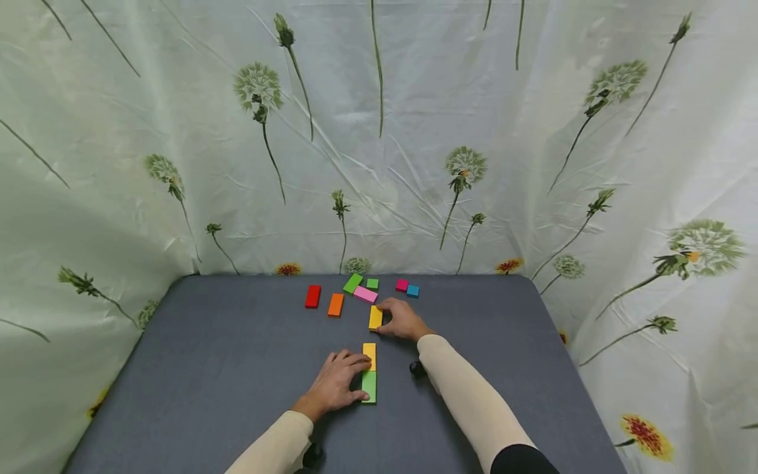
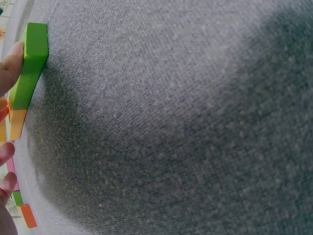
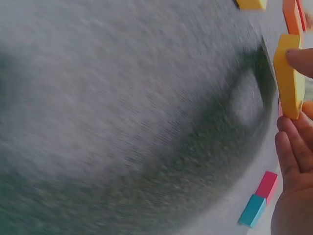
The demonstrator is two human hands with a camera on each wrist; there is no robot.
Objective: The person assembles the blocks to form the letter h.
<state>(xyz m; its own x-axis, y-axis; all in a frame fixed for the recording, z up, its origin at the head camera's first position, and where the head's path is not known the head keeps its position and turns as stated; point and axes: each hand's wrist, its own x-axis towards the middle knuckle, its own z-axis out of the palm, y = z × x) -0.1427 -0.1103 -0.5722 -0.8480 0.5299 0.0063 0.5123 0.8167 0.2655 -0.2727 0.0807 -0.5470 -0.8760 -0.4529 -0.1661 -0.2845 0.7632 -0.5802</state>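
The right hand (image 1: 405, 320) pinched a yellow block (image 1: 375, 318) between thumb and fingers, its digits no wider apart than the block required, over a grey table (image 1: 237, 355) I watched from afar. I could not tell whether the block was clear of the surface. Nearer, the left hand (image 1: 335, 384), thumb spread from its fingers, touched a green block (image 1: 369, 388) and a second yellow block (image 1: 369, 348) that met end to end. I judged the step in hand to be handling the pinched block while the pair was steadied; the next move, by my reading, called for an even pinch and no jolt to that pair. A pink block (image 1: 365, 294) lay just beyond.
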